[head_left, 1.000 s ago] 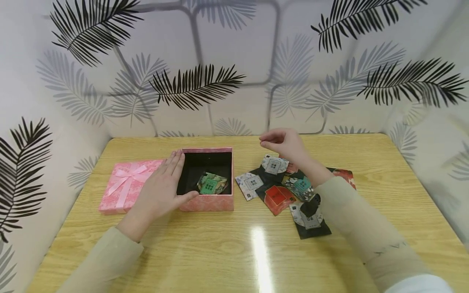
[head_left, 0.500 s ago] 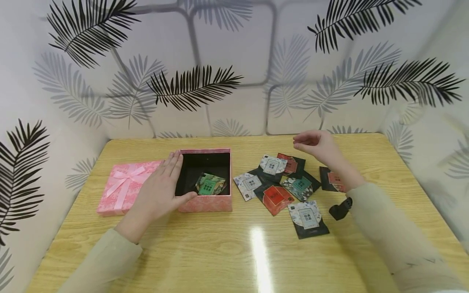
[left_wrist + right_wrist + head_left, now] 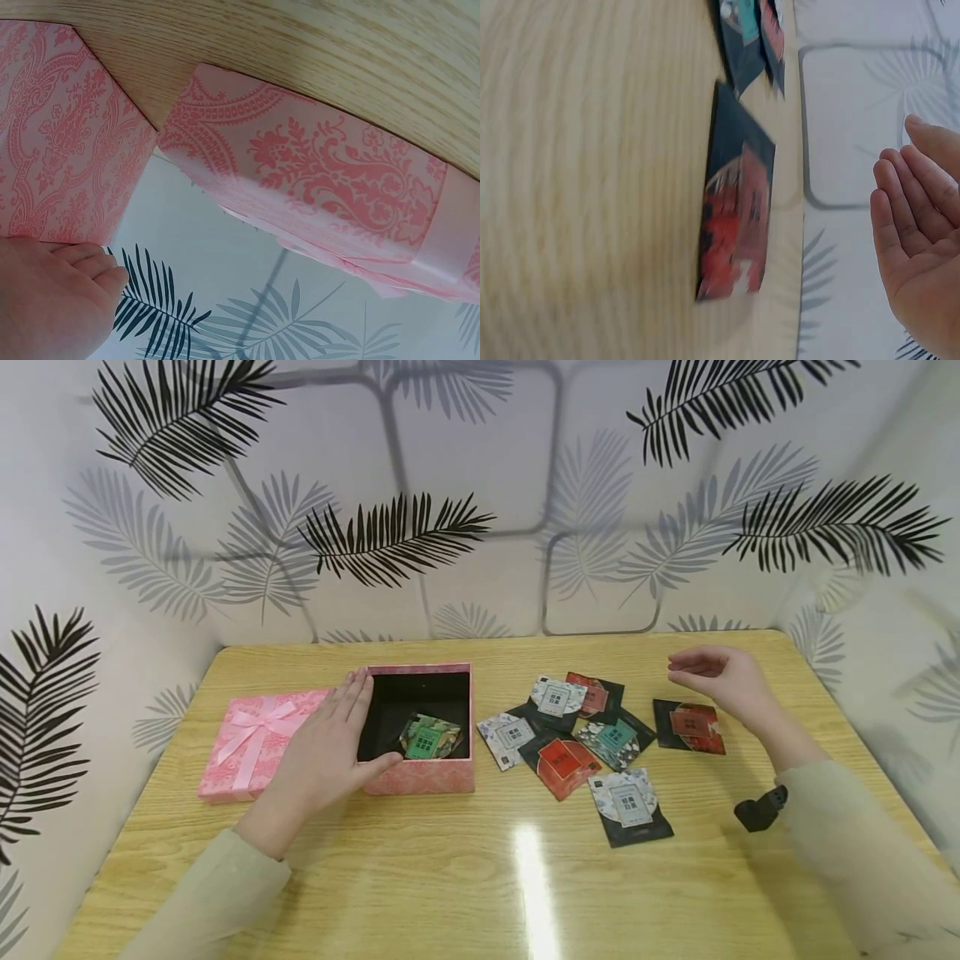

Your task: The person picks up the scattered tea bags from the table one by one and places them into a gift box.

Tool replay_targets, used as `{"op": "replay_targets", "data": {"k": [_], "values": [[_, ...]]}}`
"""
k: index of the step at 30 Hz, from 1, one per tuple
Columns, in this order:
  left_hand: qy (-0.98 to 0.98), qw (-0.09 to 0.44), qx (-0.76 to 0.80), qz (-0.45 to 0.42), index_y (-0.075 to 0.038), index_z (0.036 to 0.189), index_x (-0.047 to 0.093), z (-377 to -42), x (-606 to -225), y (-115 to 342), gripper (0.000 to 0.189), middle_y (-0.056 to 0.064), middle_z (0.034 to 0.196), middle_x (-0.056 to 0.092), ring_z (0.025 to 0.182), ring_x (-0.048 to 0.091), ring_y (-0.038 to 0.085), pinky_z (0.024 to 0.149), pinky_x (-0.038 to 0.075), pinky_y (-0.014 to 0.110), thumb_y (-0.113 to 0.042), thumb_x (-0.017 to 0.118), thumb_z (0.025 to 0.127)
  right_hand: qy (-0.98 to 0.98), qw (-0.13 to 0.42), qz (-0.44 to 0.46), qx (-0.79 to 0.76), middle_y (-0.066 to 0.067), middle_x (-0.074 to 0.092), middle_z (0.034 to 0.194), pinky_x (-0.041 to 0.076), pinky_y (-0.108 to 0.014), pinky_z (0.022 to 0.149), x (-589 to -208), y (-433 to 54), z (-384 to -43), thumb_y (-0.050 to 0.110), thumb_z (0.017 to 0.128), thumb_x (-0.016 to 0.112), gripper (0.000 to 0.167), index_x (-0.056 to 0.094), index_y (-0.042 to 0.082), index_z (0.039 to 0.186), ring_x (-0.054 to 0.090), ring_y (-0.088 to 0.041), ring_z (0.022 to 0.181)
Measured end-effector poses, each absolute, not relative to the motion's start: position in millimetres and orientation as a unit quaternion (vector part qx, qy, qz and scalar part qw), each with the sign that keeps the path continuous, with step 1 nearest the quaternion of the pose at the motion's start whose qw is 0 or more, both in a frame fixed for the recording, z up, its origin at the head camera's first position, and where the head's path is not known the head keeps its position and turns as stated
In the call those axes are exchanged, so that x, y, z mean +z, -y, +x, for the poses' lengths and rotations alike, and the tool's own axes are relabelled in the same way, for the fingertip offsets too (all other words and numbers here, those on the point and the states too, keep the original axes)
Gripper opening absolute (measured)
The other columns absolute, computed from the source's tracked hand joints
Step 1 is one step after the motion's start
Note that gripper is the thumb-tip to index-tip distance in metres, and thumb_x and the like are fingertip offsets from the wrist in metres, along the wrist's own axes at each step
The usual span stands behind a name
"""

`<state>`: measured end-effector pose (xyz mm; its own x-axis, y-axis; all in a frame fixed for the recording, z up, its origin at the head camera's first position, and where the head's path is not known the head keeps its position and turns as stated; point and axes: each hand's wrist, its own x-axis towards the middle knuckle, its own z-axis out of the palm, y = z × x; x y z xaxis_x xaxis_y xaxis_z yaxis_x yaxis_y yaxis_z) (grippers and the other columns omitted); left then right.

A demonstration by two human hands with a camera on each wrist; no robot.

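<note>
My left hand [image 3: 326,752] rests along the left rim of a pink patterned box [image 3: 420,777], its thumb over the front edge. Inside the box's black interior lies a green-labelled sachet [image 3: 430,737]. My right hand [image 3: 720,681] is raised above the table's right part, fingers loosely bent and holding nothing. Just below and left of it lies a dark sachet with a red label [image 3: 688,725], seen lying flat in the right wrist view too. In the left wrist view, my left fingers [image 3: 90,262] touch the wall of the pink box [image 3: 67,142].
Several sachets [image 3: 558,764] lie partly overlapping right of the box, with a white-and-black sachet [image 3: 630,806] nearer the front. The pink lid with a ribbon bow [image 3: 255,735] sits left of the box. A palm-leaf patterned curtain [image 3: 480,585] stands behind the wooden table [image 3: 420,868].
My right hand has moved to the right, away from the sachet pile, uncovering the sachets beneath the arm. The left hand stays at the box.
</note>
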<state>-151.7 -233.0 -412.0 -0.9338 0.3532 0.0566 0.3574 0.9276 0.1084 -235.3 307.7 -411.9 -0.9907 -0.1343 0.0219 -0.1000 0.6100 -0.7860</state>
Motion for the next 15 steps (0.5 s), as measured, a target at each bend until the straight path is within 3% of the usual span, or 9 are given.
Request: {"op": "replay_targets", "data": {"k": [8,15], "values": [[0.982,0.019,-0.06,-0.181,0.005,0.168,0.015,-151.5,-412.9,233.1,0.11,0.022,0.177,0.016,0.166,0.017,0.039,0.134,0.023,0.054,-0.061,0.066,0.097,-0.906,0.009,-0.045,-0.42,0.042,0.061,0.09,0.05,-0.003,0.075,-423.7,-338.9,-227.7,0.025,0.103,0.073,0.045,0.067,-0.006,0.134,0.061,0.02,0.082],[0.98,0.029,-0.07,-0.185,0.004,0.168,0.013,-151.3,-414.7,234.6,0.11,0.022,0.177,0.015,0.165,0.017,0.04,0.134,0.023,0.055,-0.059,0.067,0.096,-0.919,0.006,-0.034,-0.394,0.038,0.063,0.091,0.05,-0.005,0.072,-437.0,-359.3,-223.4,0.023,0.102,0.075,0.042,0.069,-0.007,0.131,0.059,0.02,0.08]]}}
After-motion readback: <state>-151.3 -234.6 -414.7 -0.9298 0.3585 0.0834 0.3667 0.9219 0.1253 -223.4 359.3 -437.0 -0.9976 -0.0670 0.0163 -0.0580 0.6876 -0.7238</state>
